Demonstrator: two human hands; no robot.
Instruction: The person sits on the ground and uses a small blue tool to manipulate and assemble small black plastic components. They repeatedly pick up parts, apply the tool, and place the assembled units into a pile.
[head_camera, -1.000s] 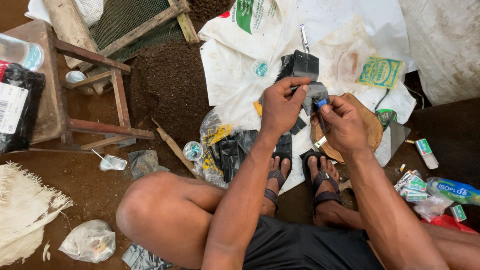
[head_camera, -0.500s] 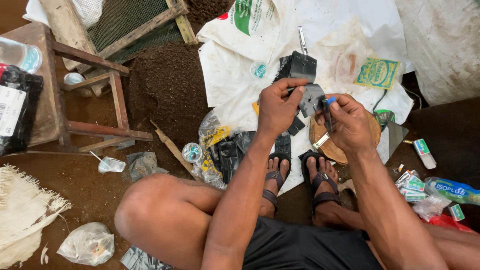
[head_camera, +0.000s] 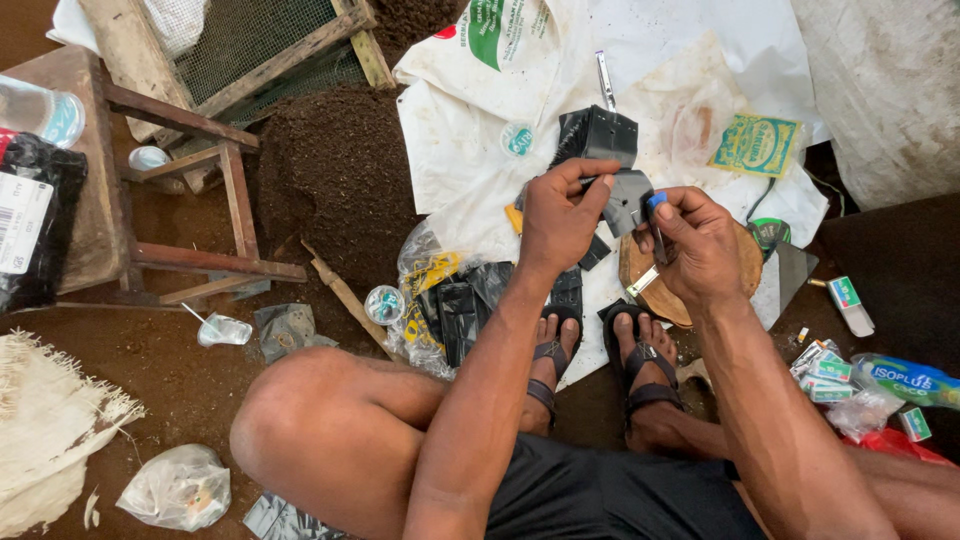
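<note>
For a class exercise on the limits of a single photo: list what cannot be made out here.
Head view only:
- Black bag: left hand covers its near edge.
- Blue-tipped tool: right hand hides its body.
- Round wooden block: mostly under that hand.
- Plastic bottle: cut by left edge.

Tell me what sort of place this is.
Probably an informal plant-nursery or potting work spot on bare ground: a heap of dark soil, a wire-mesh sieve frame, and small black bags beside the seated person.

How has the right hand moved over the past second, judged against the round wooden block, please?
Yes. The right hand has lifted slightly up and left off the wooden block, closer to the left hand and the black piece.
</note>
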